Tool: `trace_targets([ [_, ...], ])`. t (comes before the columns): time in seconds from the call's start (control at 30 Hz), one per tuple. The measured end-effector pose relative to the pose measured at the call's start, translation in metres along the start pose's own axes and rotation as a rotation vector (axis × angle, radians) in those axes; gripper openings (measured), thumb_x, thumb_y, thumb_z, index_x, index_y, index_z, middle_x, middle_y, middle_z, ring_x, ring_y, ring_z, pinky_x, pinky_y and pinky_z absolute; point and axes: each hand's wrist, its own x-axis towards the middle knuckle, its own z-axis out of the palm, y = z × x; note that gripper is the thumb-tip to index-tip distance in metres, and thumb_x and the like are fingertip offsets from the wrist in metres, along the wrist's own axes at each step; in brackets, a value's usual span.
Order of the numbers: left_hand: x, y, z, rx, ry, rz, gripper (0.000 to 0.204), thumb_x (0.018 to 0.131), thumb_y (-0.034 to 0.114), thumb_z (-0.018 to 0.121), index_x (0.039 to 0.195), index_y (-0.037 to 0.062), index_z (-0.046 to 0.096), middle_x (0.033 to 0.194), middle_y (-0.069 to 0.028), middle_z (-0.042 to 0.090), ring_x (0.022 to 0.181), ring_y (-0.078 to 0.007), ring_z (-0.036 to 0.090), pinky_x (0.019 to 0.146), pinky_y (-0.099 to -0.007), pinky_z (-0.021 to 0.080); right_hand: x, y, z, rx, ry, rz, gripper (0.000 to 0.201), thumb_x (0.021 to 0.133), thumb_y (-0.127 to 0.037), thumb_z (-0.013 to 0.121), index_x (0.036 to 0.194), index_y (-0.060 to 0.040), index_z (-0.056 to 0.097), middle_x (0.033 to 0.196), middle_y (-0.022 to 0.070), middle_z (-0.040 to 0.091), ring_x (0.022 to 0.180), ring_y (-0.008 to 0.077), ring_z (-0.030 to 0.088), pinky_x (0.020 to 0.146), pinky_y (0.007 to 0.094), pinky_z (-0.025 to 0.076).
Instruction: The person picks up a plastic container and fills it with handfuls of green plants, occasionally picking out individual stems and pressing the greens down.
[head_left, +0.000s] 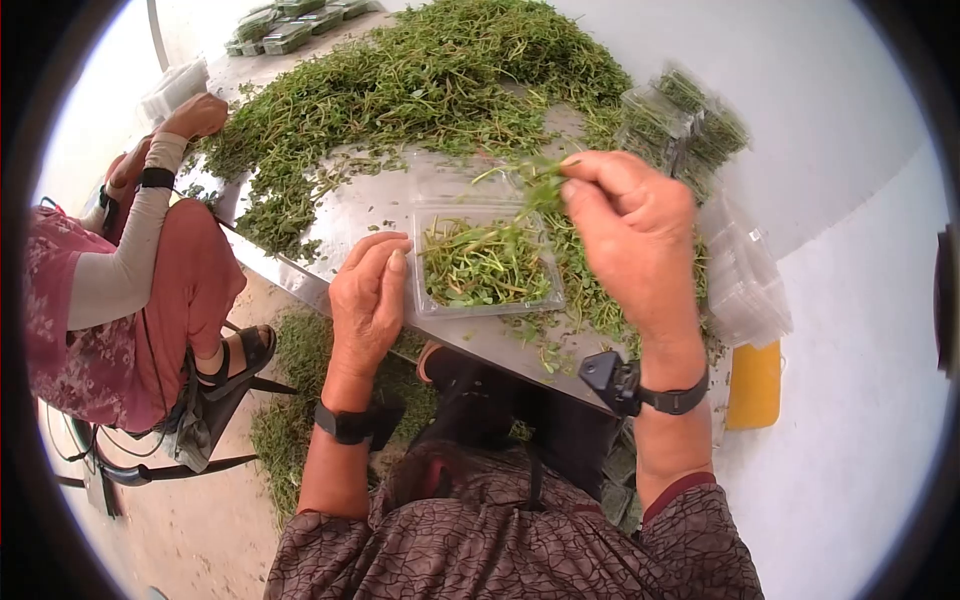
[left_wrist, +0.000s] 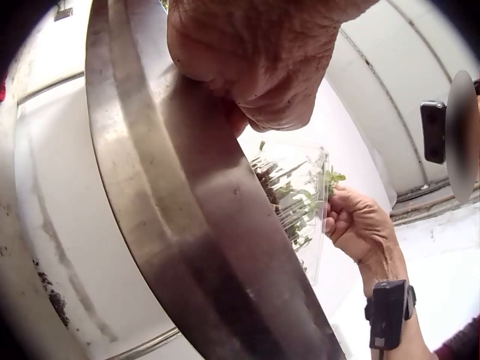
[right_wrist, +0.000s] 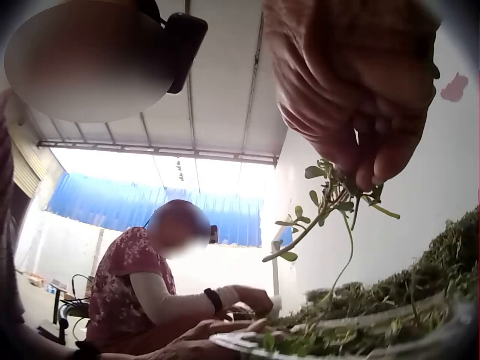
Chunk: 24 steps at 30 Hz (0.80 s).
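Above a clear plastic box [head_left: 435, 308], my right hand [head_left: 640, 225] pinches a few leafy green sprigs [right_wrist: 322, 206] between thumb and fingers. Their stems and small rounded leaves dangle below the fingertips in the right wrist view. The box lies on the metal table with its lid folded back, and cut greens [head_left: 485, 262] fill it. At the box's left side is my left hand [head_left: 365, 295], fingers loosely bent and fingertips right at the rim. In the left wrist view, the left hand's fingers are mostly hidden behind the palm.
A big heap of greens [head_left: 430, 80] covers the back of the metal table [head_left: 360, 205]. Filled boxes [head_left: 685, 115] and nested clear boxes [head_left: 745, 270] stand at the right, more filled boxes [head_left: 290, 30] far left. Another person [head_left: 120, 270] sits at left. Greens [head_left: 290, 430] lie below the table.
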Motion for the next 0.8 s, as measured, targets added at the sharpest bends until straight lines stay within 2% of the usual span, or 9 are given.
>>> trace_targets([
  [0.07,-0.004,0.005,-0.002,0.003,-0.009,-0.029,0.020,0.096,0.011,0.053,0.100,-0.0044,0.066,0.103,-0.0172,0.067,0.091,-0.0293,0.066,0.082,-0.0338,0.051,-0.009,0.006,0.012,-0.086,-0.138,-0.011,0.011,0.085,-0.001,0.064,0.093,0.0024,0.070,0.083,0.0072,0.067,0.069,0.0120,0.059,0.063,0.0255,0.047],
  [0.1,-0.003,0.006,-0.002,0.001,-0.011,-0.025,0.020,0.096,0.011,0.053,0.100,-0.0044,0.066,0.103,-0.0173,0.067,0.091,-0.0295,0.067,0.082,-0.0339,0.051,-0.011,0.011,0.015,-0.201,-0.262,-0.038,0.012,0.083,-0.002,0.064,0.093,0.0003,0.070,0.082,0.0118,0.067,0.068,0.0208,0.063,0.065,0.0293,0.049],
  [0.13,-0.003,0.006,-0.003,-0.002,-0.012,-0.022,0.020,0.096,0.011,0.053,0.100,-0.0044,0.066,0.102,-0.0174,0.067,0.091,-0.0297,0.067,0.081,-0.0340,0.051,-0.015,0.018,0.017,-0.197,-0.265,-0.043,0.012,0.083,-0.002,0.064,0.093,0.0003,0.070,0.082,0.0118,0.067,0.068,0.0208,0.063,0.065,0.0293,0.049],
  [0.2,-0.003,0.006,-0.003,-0.001,-0.008,-0.031,0.020,0.096,0.011,0.053,0.099,-0.0044,0.065,0.102,-0.0176,0.067,0.091,-0.0300,0.067,0.081,-0.0343,0.051,-0.022,0.025,0.020,-0.242,-0.217,-0.126,0.008,0.081,-0.006,0.062,0.084,-0.0047,0.069,0.078,0.0135,0.065,0.071,0.0335,0.063,0.064,0.0405,0.050],
  [0.33,-0.003,0.006,-0.003,-0.016,-0.013,-0.062,0.020,0.096,0.011,0.053,0.100,-0.0042,0.066,0.103,-0.0178,0.067,0.091,-0.0298,0.067,0.080,-0.0343,0.051,-0.028,0.031,0.003,-0.257,-0.234,0.000,0.010,0.081,-0.006,0.064,0.088,-0.0044,0.070,0.082,0.0124,0.067,0.076,0.0331,0.065,0.067,0.0405,0.052],
  [0.53,-0.006,-0.003,-0.006,-0.111,0.001,-0.070,0.022,0.096,0.009,0.051,0.104,-0.0029,0.067,0.109,-0.0182,0.067,0.099,-0.0281,0.065,0.086,-0.0348,0.050,-0.049,0.026,0.007,-0.231,-0.096,-0.121,0.010,0.081,-0.007,0.067,0.089,-0.0023,0.069,0.093,0.0132,0.070,0.084,0.0333,0.066,0.073,0.0392,0.054],
  [0.6,-0.001,0.000,-0.009,-0.146,0.005,-0.042,0.022,0.096,0.009,0.051,0.106,-0.0023,0.067,0.112,-0.0184,0.066,0.102,-0.0275,0.065,0.089,-0.0353,0.050,-0.061,0.024,0.009,-0.231,-0.117,-0.086,0.012,0.082,-0.009,0.069,0.092,-0.0021,0.069,0.098,0.0134,0.070,0.089,0.0324,0.066,0.078,0.0392,0.054],
  [0.73,0.025,0.030,-0.026,-0.025,-0.076,0.093,0.028,0.091,-0.001,0.050,0.113,-0.0003,0.066,0.119,-0.0176,0.064,0.111,-0.0310,0.060,0.095,-0.0380,0.047,-0.079,0.025,0.013,-0.228,-0.163,-0.122,0.019,0.081,-0.011,0.071,0.097,-0.0012,0.069,0.104,0.0142,0.069,0.103,0.0320,0.062,0.089,0.0421,0.049],
  [0.8,0.043,0.039,-0.023,0.126,-0.206,0.273,0.032,0.087,-0.004,0.053,0.115,0.0013,0.066,0.121,-0.0178,0.063,0.115,-0.0348,0.058,0.097,-0.0388,0.045,-0.082,0.027,0.014,-0.250,-0.170,-0.207,0.024,0.080,-0.011,0.073,0.101,0.0007,0.068,0.103,0.0145,0.069,0.105,0.0321,0.061,0.092,0.0433,0.047],
])
